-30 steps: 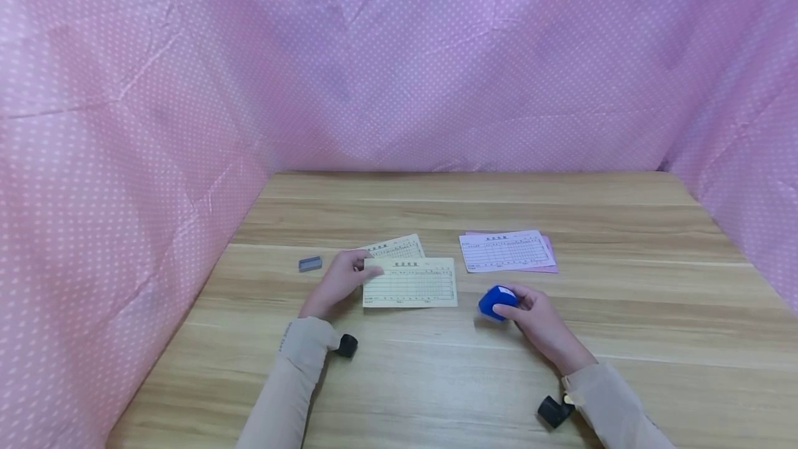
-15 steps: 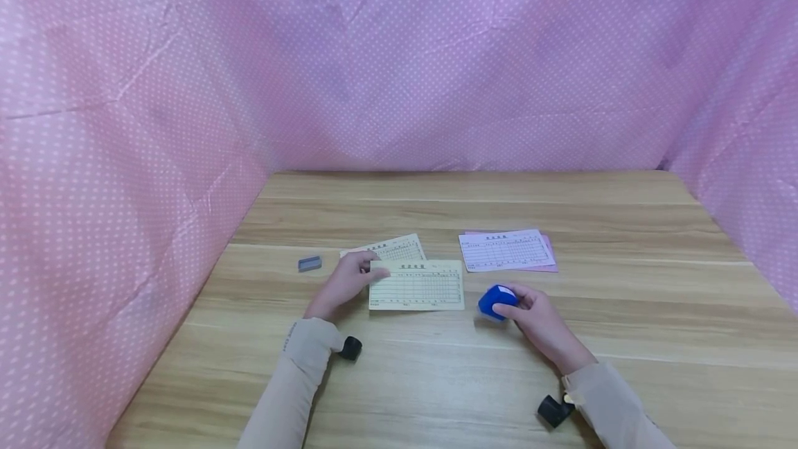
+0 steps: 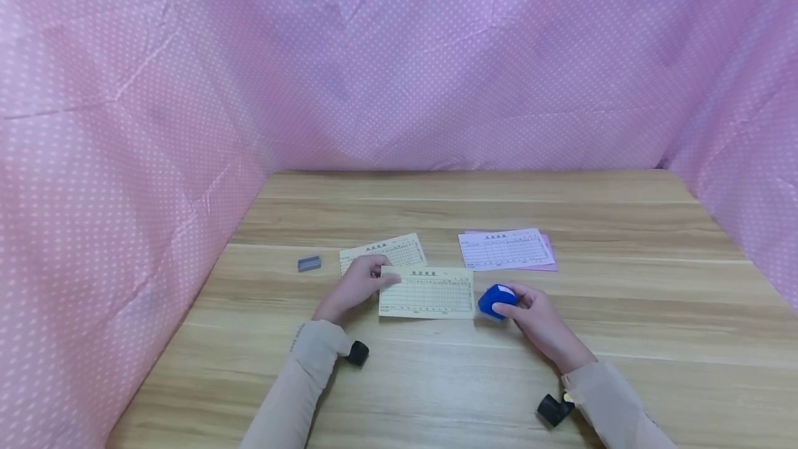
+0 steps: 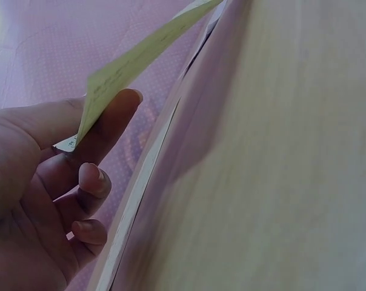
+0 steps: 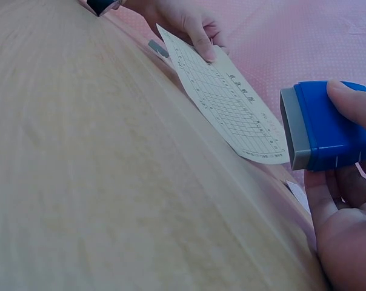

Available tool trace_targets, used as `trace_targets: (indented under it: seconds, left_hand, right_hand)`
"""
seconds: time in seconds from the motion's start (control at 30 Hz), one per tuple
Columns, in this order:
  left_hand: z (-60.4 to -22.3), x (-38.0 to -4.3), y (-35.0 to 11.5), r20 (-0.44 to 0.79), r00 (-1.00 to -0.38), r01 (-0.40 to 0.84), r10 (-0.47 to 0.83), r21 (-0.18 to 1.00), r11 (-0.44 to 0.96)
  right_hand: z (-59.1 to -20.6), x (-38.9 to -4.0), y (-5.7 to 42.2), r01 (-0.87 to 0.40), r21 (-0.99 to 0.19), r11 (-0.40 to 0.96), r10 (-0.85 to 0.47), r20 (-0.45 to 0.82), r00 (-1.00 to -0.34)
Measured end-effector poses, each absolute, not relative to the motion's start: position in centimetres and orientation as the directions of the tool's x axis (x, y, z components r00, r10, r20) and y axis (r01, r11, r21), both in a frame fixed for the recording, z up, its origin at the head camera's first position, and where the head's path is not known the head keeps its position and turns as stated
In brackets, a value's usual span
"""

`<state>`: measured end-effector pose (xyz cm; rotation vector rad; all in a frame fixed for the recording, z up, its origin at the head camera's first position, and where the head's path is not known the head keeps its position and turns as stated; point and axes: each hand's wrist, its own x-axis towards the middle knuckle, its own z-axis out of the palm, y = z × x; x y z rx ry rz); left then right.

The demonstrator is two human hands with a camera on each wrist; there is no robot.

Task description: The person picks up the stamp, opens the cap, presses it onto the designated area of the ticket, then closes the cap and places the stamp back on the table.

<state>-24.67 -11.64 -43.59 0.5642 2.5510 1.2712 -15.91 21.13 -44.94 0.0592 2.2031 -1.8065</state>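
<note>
I see room over near tabletop point(image 3: 445, 386) between both sleeves point(image 3: 289, 390); farther in, yellow slip point(image 3: 429, 294) and blue stamp point(image 3: 496, 301), just beside each other, block passage.

Pink dotted cloth point(image 3: 399, 61) — behind a wooden table point(image 3: 636, 241).
</note>
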Motion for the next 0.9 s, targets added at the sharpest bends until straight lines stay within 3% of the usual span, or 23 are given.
trace_targets:
  seconds: [0.9]
  left_hand:
    - [-44.3, -23.9, -9.8, -0.035, -0.849, 0.298, 0.527, 0.792, 0.533]
  right_hand:
    - [-45.2, -16.1, 21.2, 0.220, -0.945, 0.243, -0.126, -0.256, -0.958]
